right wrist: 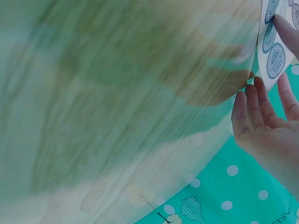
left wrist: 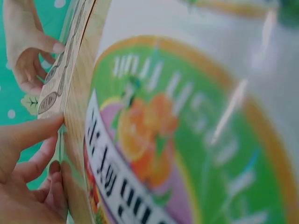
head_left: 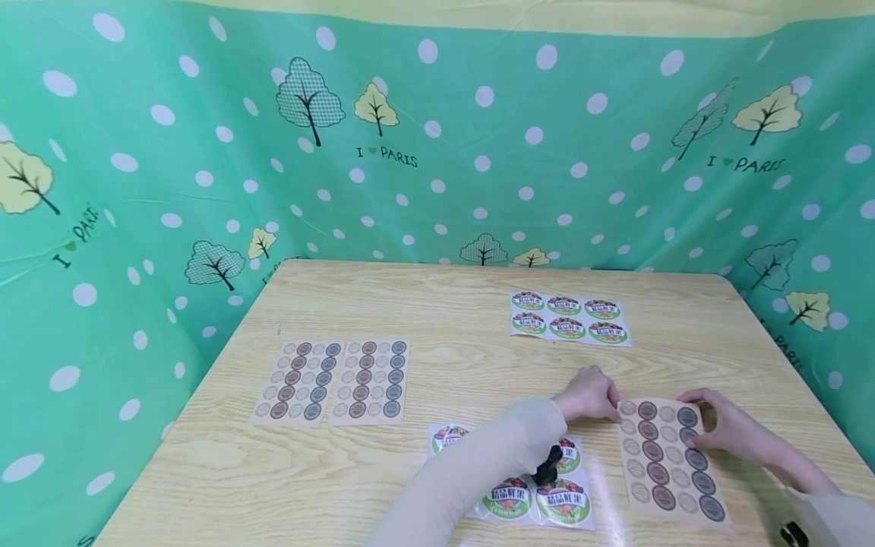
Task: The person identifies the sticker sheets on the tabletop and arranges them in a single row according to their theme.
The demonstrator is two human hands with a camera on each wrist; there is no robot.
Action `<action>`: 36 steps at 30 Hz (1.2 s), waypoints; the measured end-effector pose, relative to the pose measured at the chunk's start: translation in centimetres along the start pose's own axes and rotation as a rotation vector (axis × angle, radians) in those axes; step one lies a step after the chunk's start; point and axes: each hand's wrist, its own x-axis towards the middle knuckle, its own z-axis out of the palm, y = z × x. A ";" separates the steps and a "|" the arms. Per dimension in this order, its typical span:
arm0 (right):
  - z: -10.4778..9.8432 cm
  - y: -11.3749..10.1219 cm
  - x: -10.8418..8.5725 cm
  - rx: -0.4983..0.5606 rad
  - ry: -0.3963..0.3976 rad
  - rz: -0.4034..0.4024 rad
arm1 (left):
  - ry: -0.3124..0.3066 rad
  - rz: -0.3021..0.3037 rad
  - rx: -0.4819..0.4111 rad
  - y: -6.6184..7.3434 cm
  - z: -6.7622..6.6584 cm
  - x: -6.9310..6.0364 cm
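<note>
Head view: left fingers [head_left: 611, 396] (pinching? can't tell) touch the rightmost sheet [head_left: 671, 462]; right fingers [head_left: 704, 395] spread along its edges.

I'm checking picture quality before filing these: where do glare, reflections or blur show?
Head view: the held sticker sheet looks fairly sharp, its small print unreadable; a pale glare streak marks the table beside the nearer fruit stickers. Left wrist view: one close-up fruit sticker looks blurred, with white glare streaks. Right wrist view: the table looks hazy, with what seem reflections of the green cloth.
</note>
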 end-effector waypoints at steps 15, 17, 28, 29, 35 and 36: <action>-0.5 -0.6 -0.1 0.068 0.041 0.122 | 0.057 -0.150 -0.400 1.3 0.4 -0.8; -0.7 -0.8 -0.1 0.097 0.032 0.157 | 0.047 -0.153 -0.479 1.3 0.3 -0.9; -2.0 -1.9 0.2 0.176 -0.028 0.283 | 0.052 -0.193 -0.937 1.2 -0.3 -1.8; -2.0 -2.1 0.2 0.186 -0.030 0.286 | 0.053 -0.203 -0.979 1.1 -0.4 -1.9; -2.0 -2.8 0.7 0.223 -0.046 0.306 | 0.061 -0.237 -1.118 0.7 -0.8 -2.0; -2.0 -2.9 0.8 0.221 -0.049 0.306 | 0.063 -0.239 -1.125 0.6 -0.8 -2.0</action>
